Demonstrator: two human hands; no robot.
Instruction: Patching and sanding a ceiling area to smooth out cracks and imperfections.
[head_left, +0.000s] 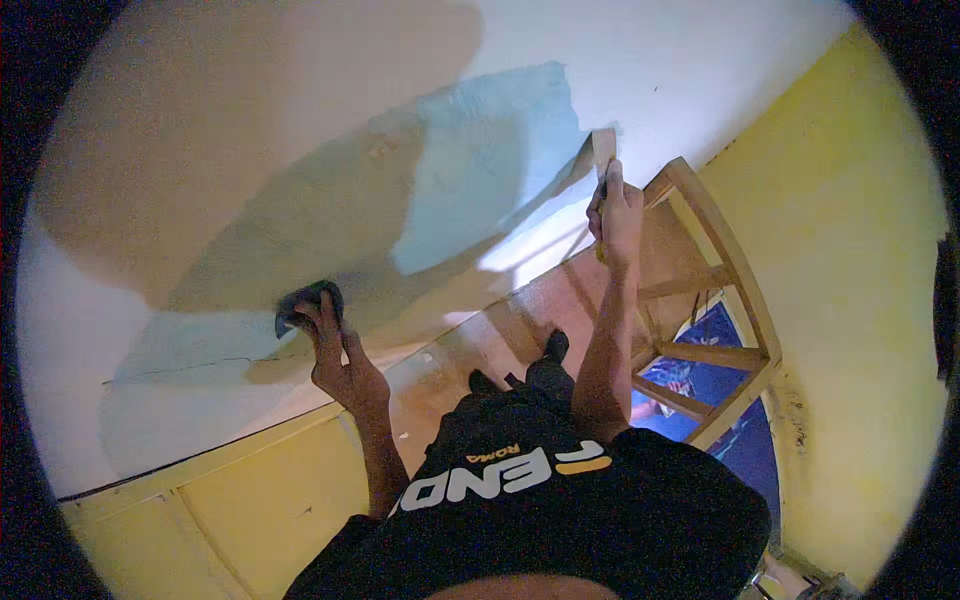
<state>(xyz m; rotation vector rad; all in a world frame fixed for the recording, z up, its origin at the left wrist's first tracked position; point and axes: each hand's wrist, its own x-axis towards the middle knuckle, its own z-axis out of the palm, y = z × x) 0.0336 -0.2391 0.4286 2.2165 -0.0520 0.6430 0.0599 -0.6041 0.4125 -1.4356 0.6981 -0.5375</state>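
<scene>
In my right hand (pixel 620 218), raised at the right, a putty knife (pixel 603 145) is gripped by its handle. Its broad blade points up and meets the edge of a bluish-green patch (pixel 470 130) on the white wall (pixel 620 60). Lower and to the left, my left hand (pixel 343 365) has its fingers closed on a dark, flat, rounded piece (pixel 298 303). That piece is in front of the lower part of the patch; its exact kind is unclear, and I cannot tell whether it touches the wall. Shadows of my arms and body fall across the patch.
A wooden frame with crossbars (pixel 728 275) stands close to my right arm, with a blue patterned surface (pixel 745 440) seen through it. Beyond is a yellow wall (pixel 855 250). Yellow panelling (pixel 275 495) lies at lower left. A brown surface (pixel 440 375) lies beneath my feet.
</scene>
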